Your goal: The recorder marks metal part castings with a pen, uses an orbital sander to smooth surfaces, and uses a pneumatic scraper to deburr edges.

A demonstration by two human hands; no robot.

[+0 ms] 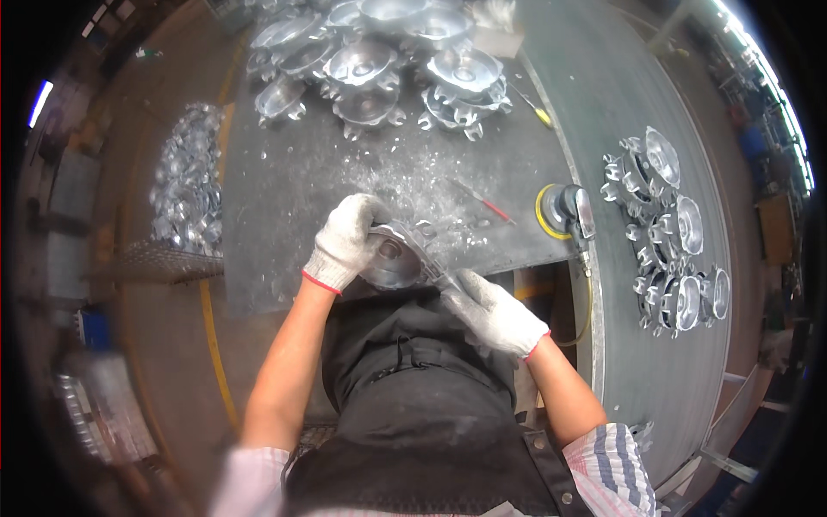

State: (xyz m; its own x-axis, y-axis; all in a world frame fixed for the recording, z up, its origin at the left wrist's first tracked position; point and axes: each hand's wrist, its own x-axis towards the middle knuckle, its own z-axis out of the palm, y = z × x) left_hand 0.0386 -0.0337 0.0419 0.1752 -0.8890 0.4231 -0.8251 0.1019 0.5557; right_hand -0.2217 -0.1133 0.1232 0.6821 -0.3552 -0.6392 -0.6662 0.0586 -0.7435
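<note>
A round, dished metal casting [394, 260] is held at the near edge of the grey work table, tilted toward me. My left hand [345, 237], in a white knit glove, is closed on its upper left rim. At the lower right of the casting is my right hand [498, 314], gloved the same way, with its fingers closed. A narrow grey piece [441, 277] runs from those fingers to the casting's edge; whether it is a tool or part of the casting I cannot make out.
Several similar castings [366, 65] are heaped at the table's far side. A red-handled tool [491, 205] and a disc sander [560, 211] lie to the right. More castings [680, 233] stand on the green conveyor belt [637, 370]. A wire bin [172, 258] of metal parts is left.
</note>
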